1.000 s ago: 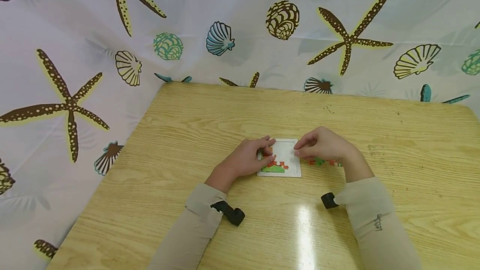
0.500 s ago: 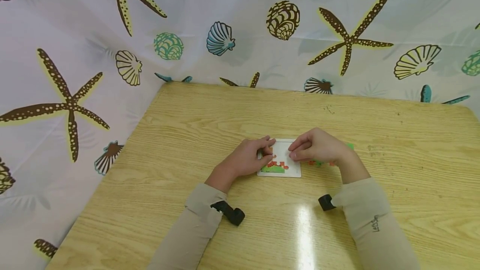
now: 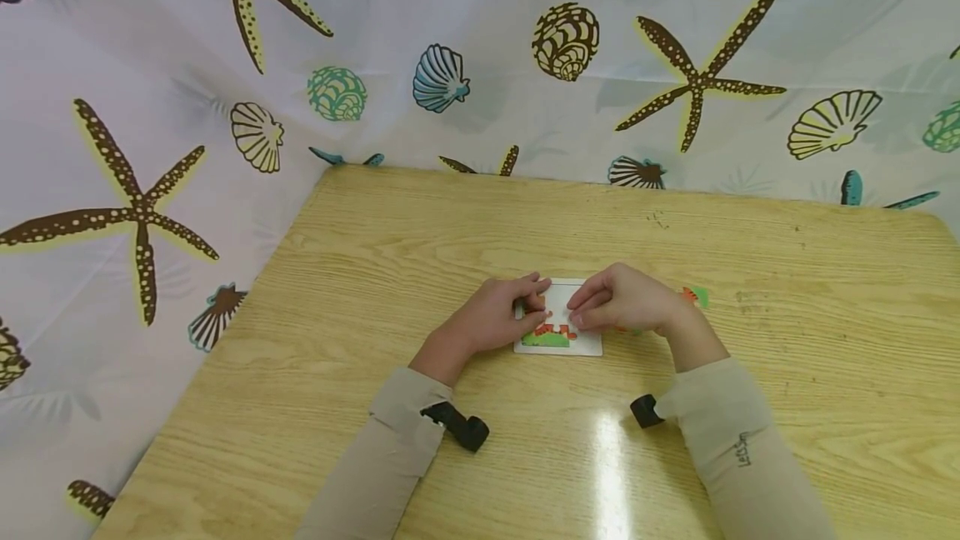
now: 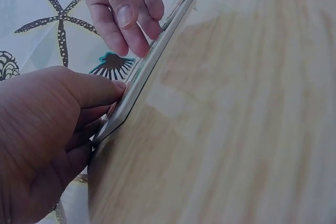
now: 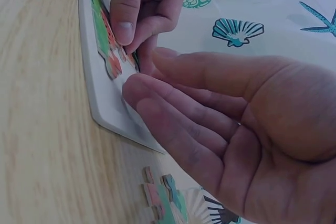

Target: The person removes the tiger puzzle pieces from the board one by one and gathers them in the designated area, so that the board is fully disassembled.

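On my head feed, a white puzzle tray (image 3: 588, 346) lies flat on the wood-grain bench (image 3: 405, 240), between the person's two hands. Its near and far sides run left to right, roughly in line with the bench's back edge; it looks nearly square, so I can't call a long axis for it. The joined pieces (image 3: 546, 340) inside are clearer: their row stretches left to right along the near side, green edge towards the person, with an orange tab pointing right.

The left hand (image 3: 491, 315) has its grip on the tray's left part, thumb on top, fingers bent against it. The right hand (image 3: 630, 298) is bent over the tray's right half, thumb close to the fingertips; I can't tell from any of my feeds whether its grip has a piece.

Against the frame from a second ago, the right hand has shifted left, further over the tray, and an orange-and-green loose piece (image 3: 697, 296) now shows beyond its wrist. The left hand and tray sit where they did.

On the right sleeve (image 3: 738, 440) I make out dark lettering, something like "LetsSm", too small to read surely.
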Action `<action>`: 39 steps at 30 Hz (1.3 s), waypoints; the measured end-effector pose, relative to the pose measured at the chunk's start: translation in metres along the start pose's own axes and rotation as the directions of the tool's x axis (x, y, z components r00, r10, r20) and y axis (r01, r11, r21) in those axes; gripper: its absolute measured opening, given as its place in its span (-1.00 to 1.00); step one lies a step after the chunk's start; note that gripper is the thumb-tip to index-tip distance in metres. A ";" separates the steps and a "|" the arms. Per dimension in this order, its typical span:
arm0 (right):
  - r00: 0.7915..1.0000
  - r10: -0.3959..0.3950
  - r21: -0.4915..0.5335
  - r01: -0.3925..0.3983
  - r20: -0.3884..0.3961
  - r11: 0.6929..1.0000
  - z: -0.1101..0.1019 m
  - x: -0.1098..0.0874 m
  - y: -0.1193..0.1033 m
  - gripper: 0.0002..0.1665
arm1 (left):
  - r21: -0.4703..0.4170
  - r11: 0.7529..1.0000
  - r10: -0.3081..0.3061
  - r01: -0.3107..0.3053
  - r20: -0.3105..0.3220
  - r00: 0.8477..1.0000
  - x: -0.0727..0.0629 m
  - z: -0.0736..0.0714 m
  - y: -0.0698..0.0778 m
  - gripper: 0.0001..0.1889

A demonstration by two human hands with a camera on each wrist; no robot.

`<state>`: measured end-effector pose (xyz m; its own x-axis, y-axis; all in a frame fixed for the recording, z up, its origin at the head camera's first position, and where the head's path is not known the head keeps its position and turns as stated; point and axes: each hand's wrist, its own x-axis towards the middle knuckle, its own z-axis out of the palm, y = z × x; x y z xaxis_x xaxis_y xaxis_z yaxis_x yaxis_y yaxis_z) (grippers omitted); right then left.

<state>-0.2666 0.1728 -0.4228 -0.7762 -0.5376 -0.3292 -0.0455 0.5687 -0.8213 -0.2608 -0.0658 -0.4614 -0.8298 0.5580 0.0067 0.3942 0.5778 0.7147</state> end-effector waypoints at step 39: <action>1.000 0.028 -0.005 -0.029 -0.011 1.000 0.016 0.005 -0.009 -0.72 | 0.036 0.999 0.009 -0.010 0.010 1.000 0.000 0.000 -0.001 -0.88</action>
<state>-0.2603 0.1552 -0.4241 -0.7840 -0.5144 -0.3474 -0.0265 0.5868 -0.8093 -0.2612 -0.0659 -0.4621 -0.8222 0.5691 0.0067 0.4165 0.5935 0.6887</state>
